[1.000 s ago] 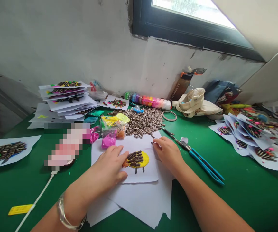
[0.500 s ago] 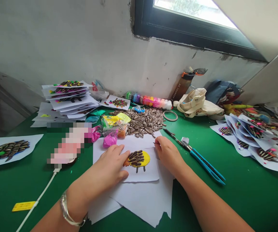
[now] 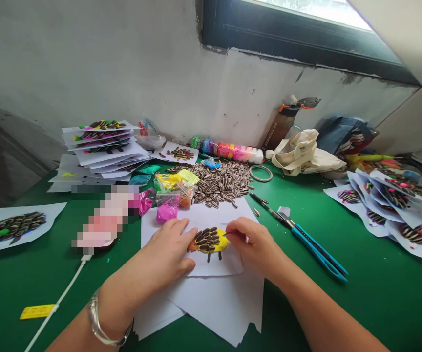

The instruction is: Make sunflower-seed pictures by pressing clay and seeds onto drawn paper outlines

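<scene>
My left hand lies with its fingers out on the left part of a white paper sheet, its thumb and index finger beside a small animal figure. The figure has a yellow clay body, an orange head and dark legs, and rows of sunflower seeds cover its left and middle part. At the right edge of the yellow clay, my right hand pinches a sunflower seed between thumb and index finger. More paper sheets lie underneath.
Behind the paper is a sunflower seed pile, with bagged pink clay beside it. Blue-handled tweezers and a pen-like tool lie right. Finished pictures are stacked left and right. A white cable crosses the left side.
My right hand has moved left with the seed, from the paper's right side to the yellow clay's edge. My left hand stays in place. The view has shifted slightly.
</scene>
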### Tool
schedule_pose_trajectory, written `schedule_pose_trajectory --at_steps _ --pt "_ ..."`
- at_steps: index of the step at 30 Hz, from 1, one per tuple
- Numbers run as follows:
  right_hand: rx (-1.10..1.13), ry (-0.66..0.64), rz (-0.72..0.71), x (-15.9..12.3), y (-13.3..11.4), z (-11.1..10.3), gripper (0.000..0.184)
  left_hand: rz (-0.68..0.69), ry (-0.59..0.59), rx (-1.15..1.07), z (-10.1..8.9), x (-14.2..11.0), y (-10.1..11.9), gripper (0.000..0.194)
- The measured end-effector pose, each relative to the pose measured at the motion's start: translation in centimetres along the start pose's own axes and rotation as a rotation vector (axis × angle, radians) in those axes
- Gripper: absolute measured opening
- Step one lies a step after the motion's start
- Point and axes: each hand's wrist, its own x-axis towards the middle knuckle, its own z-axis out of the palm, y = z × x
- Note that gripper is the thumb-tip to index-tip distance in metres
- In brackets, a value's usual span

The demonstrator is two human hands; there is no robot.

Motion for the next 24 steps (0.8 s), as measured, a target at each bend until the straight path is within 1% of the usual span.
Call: schedule_pose_trajectory --at_steps 2,4,6,9,11,14,17,20,22,24 --pt "0.026 -0.056 -0.019 -0.3 -0.6 0.2 0.019 0.003 0.004 0.002 0.0 0.0 0.0 0.033" --pt "0.053 -0.074 -0.014 -0.3 -0.9 0.2 0.020 0.006 0.005 -0.002 -0.1 0.0 0.0 0.032" --pt "0.096 -0.061 -0.004 -0.3 -1.1 0.2 0.018 0.009 0.007 -0.005 -0.3 -0.1 0.0 0.029" --pt "0.185 -0.003 0.032 -0.2 -1.0 0.1 0.013 0.024 0.029 -0.019 -0.7 -0.2 0.0 0.023" --pt "0.233 0.032 0.059 -0.2 -0.9 0.0 0.011 0.053 0.073 -0.043 -1.0 -0.2 0.1 0.018" --pt "0.272 0.056 0.073 -0.1 -1.3 0.2 0.011 0.096 0.148 -0.117 -1.3 -0.1 0.8 0.017" --pt "0.316 0.055 0.037 -0.1 -2.3 0.8 0.012 0.103 0.175 -0.227 -1.5 0.0 1.9 0.017" --pt "0.349 0.047 -0.004 0.3 -3.3 1.5 0.013 0.149 0.183 -0.312 -1.3 0.3 2.5 0.019" --pt "0.391 0.063 0.029 0.6 -3.9 1.8 0.013 0.152 0.241 -0.315 -0.9 0.5 2.5 0.023" --pt "0.474 0.076 0.117 1.0 -4.3 1.9 0.014 0.132 0.321 -0.298 -0.4 0.8 2.2 0.026"
